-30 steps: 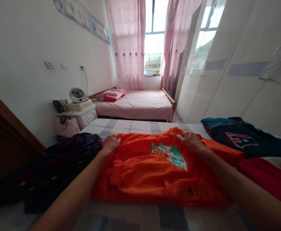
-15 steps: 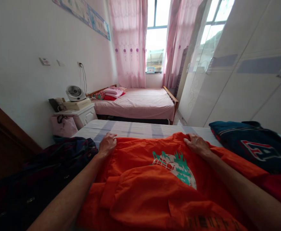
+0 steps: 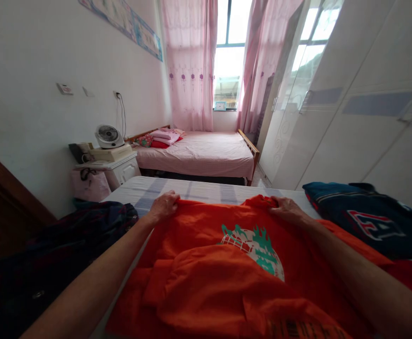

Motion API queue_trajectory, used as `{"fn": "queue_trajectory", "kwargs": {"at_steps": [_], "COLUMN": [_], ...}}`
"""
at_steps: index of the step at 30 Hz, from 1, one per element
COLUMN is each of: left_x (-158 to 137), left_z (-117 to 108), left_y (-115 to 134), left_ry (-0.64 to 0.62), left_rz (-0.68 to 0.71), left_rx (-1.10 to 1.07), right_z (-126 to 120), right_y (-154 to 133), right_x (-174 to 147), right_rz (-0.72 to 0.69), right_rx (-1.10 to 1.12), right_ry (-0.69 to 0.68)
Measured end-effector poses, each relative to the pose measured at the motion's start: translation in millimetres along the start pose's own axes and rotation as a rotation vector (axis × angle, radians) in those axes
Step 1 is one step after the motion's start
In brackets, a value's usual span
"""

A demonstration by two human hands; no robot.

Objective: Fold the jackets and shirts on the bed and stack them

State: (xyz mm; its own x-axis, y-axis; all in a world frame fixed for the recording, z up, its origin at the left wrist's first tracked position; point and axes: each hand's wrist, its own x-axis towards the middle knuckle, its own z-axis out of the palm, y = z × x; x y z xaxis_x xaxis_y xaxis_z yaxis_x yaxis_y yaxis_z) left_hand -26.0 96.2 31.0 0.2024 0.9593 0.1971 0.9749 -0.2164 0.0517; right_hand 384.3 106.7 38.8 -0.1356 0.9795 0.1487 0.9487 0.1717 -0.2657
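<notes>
An orange long-sleeved shirt (image 3: 199, 219) with a green and white print lies spread in front of me, one sleeve (image 3: 206, 287) folded across its body. At the far left corner of the shirt, my left hand (image 3: 164, 206) is closed on the cloth. My right hand (image 3: 289, 210) grips the bunched far edge near the collar, to the right of the print. Both sets of fingertips are partly hidden by the hands and the fabric. Dark lettering shows on the cloth at the bottom of the view.
Under the shirt is a bed with a striped sheet (image 3: 206, 190). Dark clothing (image 3: 68, 249) is heaped on the left; a folded navy garment (image 3: 371, 219) lies on the right. Beyond stand a pink bed (image 3: 213, 150), a nightstand (image 3: 121, 167) with a fan (image 3: 109, 135), and a white wardrobe (image 3: 333, 141).
My left hand has shifted slightly right and away from me, taking the shirt's corner along. The right hand keeps its hold, the cloth beside it bunched a little more. The view has moved slightly.
</notes>
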Motion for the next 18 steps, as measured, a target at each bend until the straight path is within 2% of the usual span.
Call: {"fn": "queue_trajectory", "kwargs": {"at_steps": [3, 5, 7, 10, 12, 15, 18], "left_x": [-22, -47, -77, -118, -135, -141, -132], "left_z": [-20, -28, -29, -17, -9, -11, -30], "left_y": [1, 0, -1, -1, -1, -3, -5], "left_ry": [0.118, 0.173, 0.193, 0.142, 0.075, -0.051, -0.124], "left_rz": [0.018, 0.044, 0.129, 0.317, 0.371, 0.338, 0.206], "left_rx": [0.019, 0.025, 0.046, 0.077, 0.064, -0.005, -0.115], "right_z": [-13, -17, -13, 7, 22, 28, 7], "right_y": [-3, 2, 11, 25, 31, 29, 19], "right_x": [-28, -56, -88, -131, -149, -159, -156], "right_rz": [-0.101, -0.232, -0.369, -0.470, -0.476, -0.439, -0.400], "right_rx": [-0.017, -0.042, -0.073, -0.128, -0.156, -0.153, -0.109], "right_ry": [0.187, 0.328, 0.403, 0.353, 0.300, 0.212, 0.161]}}
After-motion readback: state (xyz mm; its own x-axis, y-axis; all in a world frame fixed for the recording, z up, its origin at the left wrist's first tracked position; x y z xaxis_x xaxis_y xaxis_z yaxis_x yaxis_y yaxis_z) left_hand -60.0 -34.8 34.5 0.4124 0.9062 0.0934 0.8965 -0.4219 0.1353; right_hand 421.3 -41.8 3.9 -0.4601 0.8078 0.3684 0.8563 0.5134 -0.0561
